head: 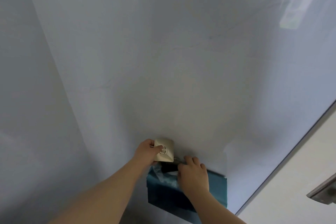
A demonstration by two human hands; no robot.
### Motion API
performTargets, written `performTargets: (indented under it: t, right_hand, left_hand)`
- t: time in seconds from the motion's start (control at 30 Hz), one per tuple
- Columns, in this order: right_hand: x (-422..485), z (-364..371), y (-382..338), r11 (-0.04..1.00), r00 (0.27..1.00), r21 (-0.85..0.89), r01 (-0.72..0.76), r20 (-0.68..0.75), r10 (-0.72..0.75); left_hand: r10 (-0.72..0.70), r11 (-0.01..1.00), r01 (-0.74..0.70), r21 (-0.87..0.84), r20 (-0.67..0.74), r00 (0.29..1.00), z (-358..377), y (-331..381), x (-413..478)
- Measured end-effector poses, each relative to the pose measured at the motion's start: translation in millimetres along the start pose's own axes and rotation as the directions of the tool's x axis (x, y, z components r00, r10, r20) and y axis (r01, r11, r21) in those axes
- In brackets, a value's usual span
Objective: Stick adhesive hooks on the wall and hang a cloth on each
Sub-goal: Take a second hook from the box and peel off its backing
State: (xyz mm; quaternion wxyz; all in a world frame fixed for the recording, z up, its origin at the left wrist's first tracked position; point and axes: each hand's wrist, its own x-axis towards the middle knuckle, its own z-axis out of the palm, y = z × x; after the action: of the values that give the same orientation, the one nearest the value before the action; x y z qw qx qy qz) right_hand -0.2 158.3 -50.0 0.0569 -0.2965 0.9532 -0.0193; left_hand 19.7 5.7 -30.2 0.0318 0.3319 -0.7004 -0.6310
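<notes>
A cream square adhesive hook (pixel 165 150) lies flat against the pale wall (pixel 163 60), low in the view. My left hand (pixel 146 152) grips its left edge, thumb across its face. Just to the right, my right hand (pixel 193 172) is closed on the top edge of a teal cloth (pixel 216 190) that hangs against the wall below the hook. A small dark piece (pixel 168 168) and some clear wrapping (pixel 164 178) show between my hands; what they are is unclear.
A grey frame edge (pixel 291 156) runs diagonally at the right, with a white surface (pixel 300 196) beyond it and a metal fitting (pixel 323 191) at the lower right. A bright reflection (pixel 294 5) sits at the top right.
</notes>
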Motion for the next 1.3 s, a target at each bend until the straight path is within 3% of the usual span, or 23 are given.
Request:
performTargets:
  t: [0.13, 0.37, 0.53, 0.63, 0.73, 1.0, 1.2, 1.3]
  right_hand:
    - [1.0, 0.2, 4.2, 0.982, 1.000, 0.190, -0.008, -0.019, 0.012]
    - [6.5, -7.9, 10.9, 0.857, 0.987, 0.504, -0.109, -0.046, 0.153]
    - [11.9, -22.8, 8.4, 0.456, 0.945, 0.870, -0.186, 0.031, 0.325]
    - [16.2, -31.9, 7.4, 0.347, 0.924, 0.920, -0.182, 0.039, 0.380]
    - [20.8, -42.7, 4.6, 0.314, 0.920, 0.939, -0.139, 0.005, 0.392]
    - [32.2, -102.3, -16.4, 0.131, 0.918, 0.984, 0.124, -0.164, 0.362]
    - [29.4, -167.4, -39.9, -0.074, 0.910, 0.956, 0.285, -0.245, 0.333]
    - [28.7, -195.9, -48.7, -0.180, 0.922, 0.934, 0.310, -0.249, 0.296]
  left_hand:
    - [-0.032, 0.995, 0.031, -0.090, -0.005, 0.999, 0.9, 2.0, 1.2]
    - [-0.052, 0.997, 0.052, -0.057, -0.010, 0.999, 3.9, 4.7, -1.8]
    - [-0.047, 0.997, 0.047, -0.056, 0.009, 0.999, 3.2, 15.4, -3.8]
    - [-0.026, 0.997, 0.028, -0.072, 0.039, 0.999, 2.2, 26.0, -6.8]
    - [0.018, 0.996, -0.014, -0.084, 0.051, 0.999, 0.7, 37.7, -10.1]
    - [0.240, 0.933, -0.231, -0.275, -0.003, 0.971, -10.7, 98.4, -27.1]
    - [0.442, 0.811, -0.444, -0.381, -0.097, 0.892, -26.5, 154.7, -47.2]
    - [0.586, 0.656, -0.418, -0.628, 0.075, 0.807, -37.3, 181.3, -59.4]
